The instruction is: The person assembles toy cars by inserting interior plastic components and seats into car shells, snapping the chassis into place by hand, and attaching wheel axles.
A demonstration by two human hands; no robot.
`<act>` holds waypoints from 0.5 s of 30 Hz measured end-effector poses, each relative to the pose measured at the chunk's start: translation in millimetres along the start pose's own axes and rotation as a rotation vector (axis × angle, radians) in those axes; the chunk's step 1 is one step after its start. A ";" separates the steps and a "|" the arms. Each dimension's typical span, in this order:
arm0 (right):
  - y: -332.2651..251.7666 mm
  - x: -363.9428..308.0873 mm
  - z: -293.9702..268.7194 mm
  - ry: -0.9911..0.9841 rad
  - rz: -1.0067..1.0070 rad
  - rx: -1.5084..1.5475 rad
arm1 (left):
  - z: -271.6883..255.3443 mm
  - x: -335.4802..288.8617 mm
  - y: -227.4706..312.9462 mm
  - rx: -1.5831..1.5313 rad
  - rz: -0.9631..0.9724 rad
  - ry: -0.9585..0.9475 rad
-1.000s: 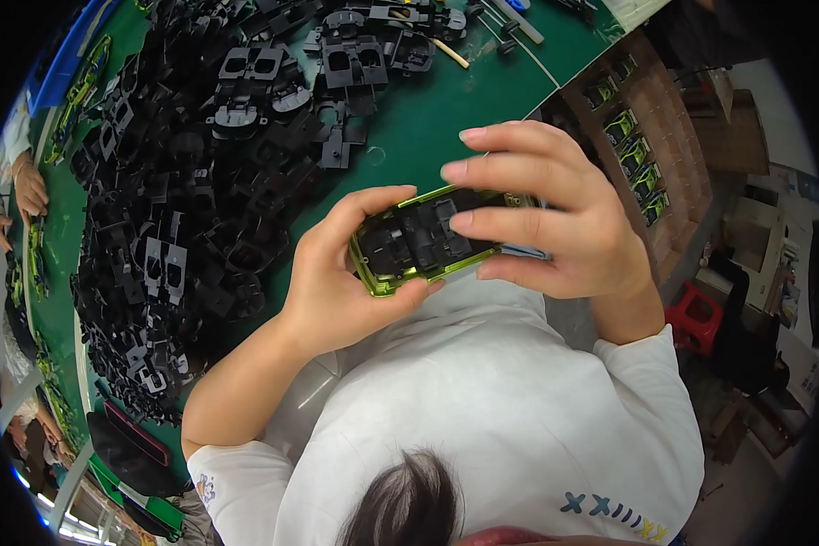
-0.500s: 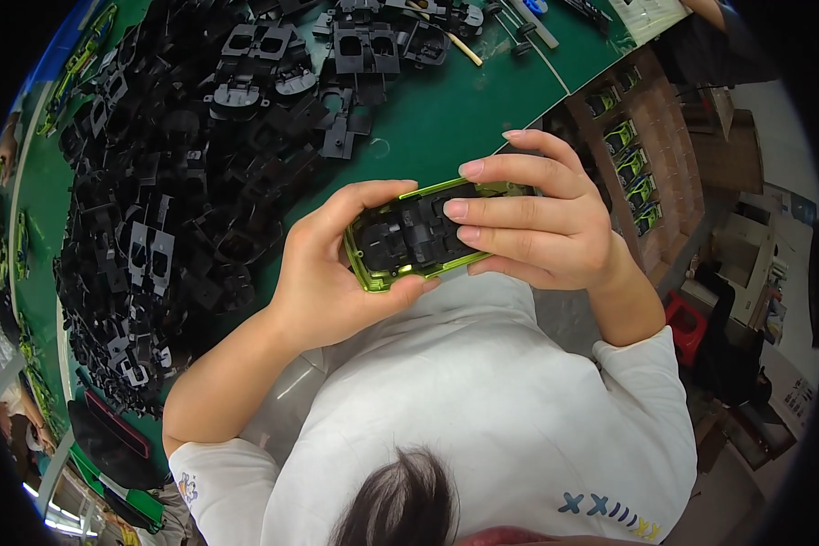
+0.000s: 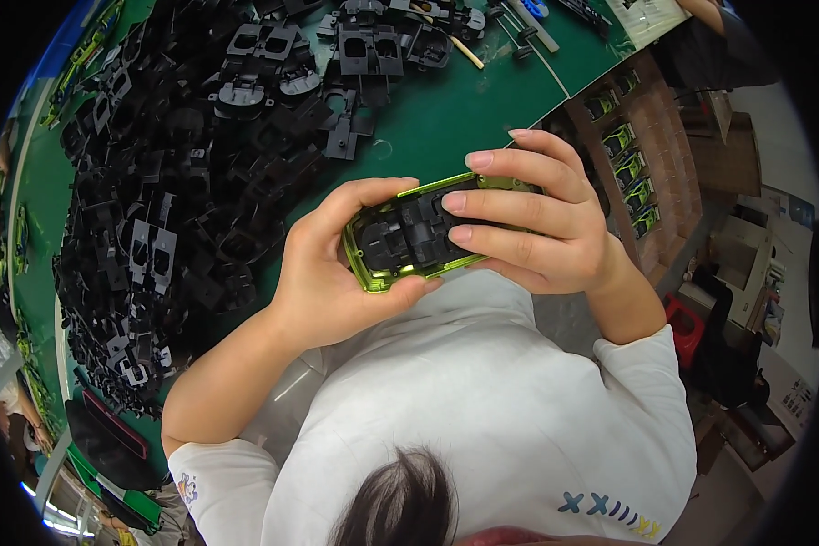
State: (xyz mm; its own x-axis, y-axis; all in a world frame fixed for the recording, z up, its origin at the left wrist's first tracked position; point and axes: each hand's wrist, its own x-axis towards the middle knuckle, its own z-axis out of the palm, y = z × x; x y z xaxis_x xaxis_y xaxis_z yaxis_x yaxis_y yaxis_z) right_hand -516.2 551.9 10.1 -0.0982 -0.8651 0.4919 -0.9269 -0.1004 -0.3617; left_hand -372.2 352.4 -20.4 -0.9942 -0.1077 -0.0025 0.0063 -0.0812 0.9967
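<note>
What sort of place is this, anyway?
Probably an assembly workshop: heaped black plastic parts on a green table, green pieces lined up in a brown box, and a green-and-black shell being handled.

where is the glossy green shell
In the head view, the glossy green plastic shell is near the centre, held between the left hand and right hand, right of the heap of black plastic parts.

Green table, 1 red stool at right, lights lower left

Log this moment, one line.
left hand: grips green shell | right hand: touching black insert inside shell | green table: heaped black parts
</note>
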 end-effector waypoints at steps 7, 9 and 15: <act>-1.2 2.4 -1.1 -0.058 -0.010 -0.036 | -2.7 1.1 -0.3 0.090 0.070 -0.015; -1.9 3.8 -2.5 -0.075 -0.017 -0.045 | -2.6 1.0 1.7 0.086 0.035 -0.017; 8.8 6.6 -23.1 0.008 0.201 0.211 | -2.4 0.6 -1.3 0.085 0.052 -0.028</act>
State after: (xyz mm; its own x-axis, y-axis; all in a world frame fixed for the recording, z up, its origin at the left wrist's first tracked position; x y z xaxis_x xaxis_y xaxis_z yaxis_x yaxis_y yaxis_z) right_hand -533.4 556.6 28.6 -0.2759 -0.8741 0.3997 -0.7930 -0.0280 -0.6086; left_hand -372.6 350.1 -21.9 -0.9953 -0.0820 0.0505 0.0500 0.0081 0.9987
